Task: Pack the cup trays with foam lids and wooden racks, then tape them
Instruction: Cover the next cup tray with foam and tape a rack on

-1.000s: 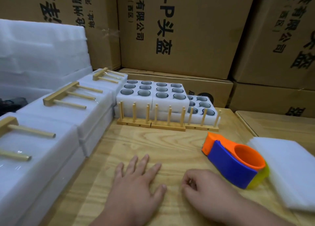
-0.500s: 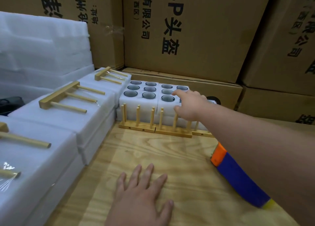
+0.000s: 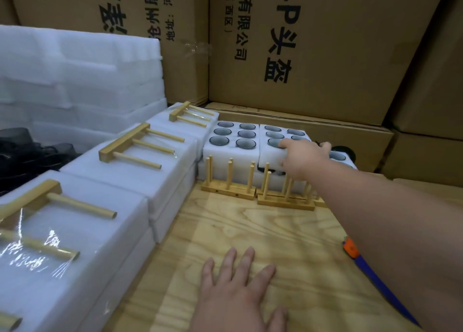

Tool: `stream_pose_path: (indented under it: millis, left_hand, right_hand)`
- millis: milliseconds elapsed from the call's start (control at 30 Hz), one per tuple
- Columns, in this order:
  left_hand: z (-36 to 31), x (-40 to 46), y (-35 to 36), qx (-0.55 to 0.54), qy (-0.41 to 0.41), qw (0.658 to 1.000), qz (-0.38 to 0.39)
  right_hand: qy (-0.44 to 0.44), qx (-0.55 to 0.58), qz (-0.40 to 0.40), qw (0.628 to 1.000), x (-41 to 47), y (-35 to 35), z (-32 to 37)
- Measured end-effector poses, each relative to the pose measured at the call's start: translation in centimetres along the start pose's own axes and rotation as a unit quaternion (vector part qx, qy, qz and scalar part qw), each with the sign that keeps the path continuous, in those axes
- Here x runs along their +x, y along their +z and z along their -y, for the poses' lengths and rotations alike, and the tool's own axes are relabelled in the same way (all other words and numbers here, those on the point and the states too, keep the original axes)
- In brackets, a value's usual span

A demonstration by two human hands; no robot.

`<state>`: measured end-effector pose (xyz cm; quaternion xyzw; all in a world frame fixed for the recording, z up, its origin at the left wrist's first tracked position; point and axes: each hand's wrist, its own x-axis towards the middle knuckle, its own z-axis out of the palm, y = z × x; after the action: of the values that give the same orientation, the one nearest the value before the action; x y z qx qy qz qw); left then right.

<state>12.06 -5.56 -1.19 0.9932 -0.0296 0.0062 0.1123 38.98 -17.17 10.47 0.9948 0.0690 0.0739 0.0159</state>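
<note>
A white foam cup tray (image 3: 271, 153) with glass cups sits at the table's far side, its near edge tilted up, gripped by the right hand (image 3: 302, 157). Upright wooden racks (image 3: 260, 190) stand just before it. The left hand (image 3: 235, 291) rests flat, fingers spread, on the wooden table (image 3: 288, 234). Taped foam packs (image 3: 140, 173) line the left.

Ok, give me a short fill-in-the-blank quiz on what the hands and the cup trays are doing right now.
1. The right hand grips a cup tray whose front edge is ____ off the foam below.
2. The left hand lies ____ on the table.
3. The left tray shows ____ cups.
4. The racks in front of the trays stand with pegs pointing ____.

Missing words: lifted; flat; six; up
</note>
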Motion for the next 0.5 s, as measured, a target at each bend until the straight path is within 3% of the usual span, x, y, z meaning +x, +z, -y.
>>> stream_pose_path:
  millis: [233, 300, 500]
  left_hand:
    - [0.7, 0.5, 0.2, -0.024, 0.006, 1.000, -0.002]
    - [1.0, 0.7, 0.9, -0.027, -0.005, 0.999, 0.030]
    - [1.0, 0.2, 0.9, -0.026, -0.003, 1.000, 0.010]
  right_hand:
    - [0.025, 0.097, -0.092, 0.991, -0.3, -2.2, -2.0]
    - [0.026, 0.108, -0.113, 0.987, -0.9, -3.3, -2.8]
    - [0.011, 0.149, -0.109, 0.983, -6.1, -7.7, -4.8]
